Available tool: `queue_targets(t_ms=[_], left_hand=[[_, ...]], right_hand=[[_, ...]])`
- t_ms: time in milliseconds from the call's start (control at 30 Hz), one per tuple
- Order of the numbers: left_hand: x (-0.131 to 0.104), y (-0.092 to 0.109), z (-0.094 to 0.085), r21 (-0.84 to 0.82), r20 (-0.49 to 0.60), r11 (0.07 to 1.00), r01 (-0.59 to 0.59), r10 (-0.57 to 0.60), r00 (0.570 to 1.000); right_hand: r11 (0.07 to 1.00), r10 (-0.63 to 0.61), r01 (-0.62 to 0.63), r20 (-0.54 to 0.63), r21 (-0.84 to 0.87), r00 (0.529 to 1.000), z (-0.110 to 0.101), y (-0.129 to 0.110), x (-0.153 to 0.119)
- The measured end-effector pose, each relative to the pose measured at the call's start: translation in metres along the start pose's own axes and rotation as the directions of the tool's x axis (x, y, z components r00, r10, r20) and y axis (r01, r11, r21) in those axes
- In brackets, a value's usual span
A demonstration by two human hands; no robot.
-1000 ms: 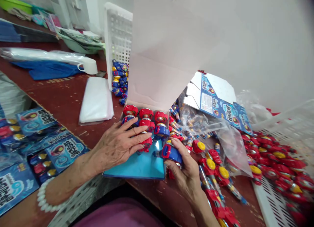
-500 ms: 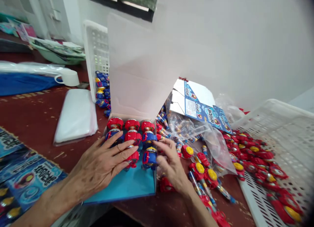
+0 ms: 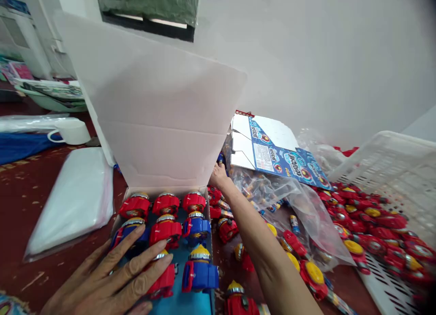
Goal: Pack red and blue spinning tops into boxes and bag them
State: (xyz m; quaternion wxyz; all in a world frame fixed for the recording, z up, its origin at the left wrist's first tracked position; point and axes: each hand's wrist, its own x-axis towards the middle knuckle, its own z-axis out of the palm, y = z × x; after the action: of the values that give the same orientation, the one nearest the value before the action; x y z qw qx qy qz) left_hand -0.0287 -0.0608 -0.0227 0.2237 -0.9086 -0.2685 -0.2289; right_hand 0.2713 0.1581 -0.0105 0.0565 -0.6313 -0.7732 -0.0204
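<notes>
The right hand (image 3: 220, 175) had moved off the front blue toy (image 3: 200, 274) half a second on, and was now stretched past the far right corner of the box (image 3: 211, 265), among loose toys (image 3: 218, 209) on the desk (image 3: 32, 188). Its fingertips were partly hidden near the lid (image 3: 163, 133), so whether its grip had closed on anything I could not tell.

The left hand (image 3: 105, 283) lay with fingers spread over the toys on the box's left side, touching a red toy (image 3: 163, 278) and a darker blue toy (image 3: 131, 237) without clasping them, probably to stop them tipping. The front blue toy sat unheld inside, against the right wall, yellow tip up, in line with its neighbours, presumably to save room. The lid stood raised behind, leaving the inside reachable.
</notes>
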Motion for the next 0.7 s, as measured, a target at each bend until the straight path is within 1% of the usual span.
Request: queue_targets(t_ms=[67,100,200,267,367,433,500,567,600,667,700], left_hand=[[-0.002,-0.002,0.002,0.007,0.005,1.000,-0.015,0.014,1.000],[-0.002,-0.002,0.002,0.008,0.012,1.000,-0.019,0.019,1.000],[-0.001,0.000,0.000,0.000,0.016,1.000,0.010,-0.010,1.000],[0.000,0.002,-0.003,-0.015,0.021,0.999,0.035,-0.035,0.999],[0.002,0.007,-0.008,-0.036,0.047,0.997,0.067,-0.065,0.997],[0.003,0.009,-0.011,-0.060,0.040,0.993,0.099,-0.097,0.994],[0.006,0.011,-0.013,-0.095,0.030,0.985,0.142,-0.140,0.990],[0.012,0.012,-0.018,-0.119,0.026,0.977,0.177,-0.175,0.984],[0.015,0.013,-0.021,-0.119,0.017,0.974,0.192,-0.192,0.981],[0.022,0.019,-0.032,-0.115,-0.073,0.973,0.202,-0.211,0.975],[0.026,0.024,-0.038,-0.138,-0.133,0.966,0.217,-0.235,0.963]], right_hand=[[0.997,-0.019,0.026,0.094,-0.076,0.995,0.004,0.005,0.002],[0.994,-0.021,0.033,0.119,-0.106,0.993,0.005,0.009,-0.001],[0.985,0.003,0.018,0.119,-0.171,0.993,0.004,0.024,-0.021],[0.981,0.054,-0.038,0.074,-0.193,0.996,0.000,0.034,-0.040],[0.974,0.142,-0.146,-0.036,-0.174,0.989,-0.008,0.047,-0.072],[0.975,0.176,-0.190,-0.125,-0.117,0.976,-0.016,0.054,-0.096],[0.983,0.172,-0.183,-0.215,-0.029,0.961,-0.027,0.055,-0.122],[0.989,0.148,-0.137,-0.294,0.055,0.944,-0.040,0.047,-0.152],[0.990,0.125,-0.096,-0.330,0.103,0.936,-0.047,0.039,-0.169],[0.971,0.059,0.041,-0.404,0.234,0.913,-0.062,0.013,-0.204],[0.923,0.013,0.162,-0.449,0.348,0.893,-0.068,-0.004,-0.222]])
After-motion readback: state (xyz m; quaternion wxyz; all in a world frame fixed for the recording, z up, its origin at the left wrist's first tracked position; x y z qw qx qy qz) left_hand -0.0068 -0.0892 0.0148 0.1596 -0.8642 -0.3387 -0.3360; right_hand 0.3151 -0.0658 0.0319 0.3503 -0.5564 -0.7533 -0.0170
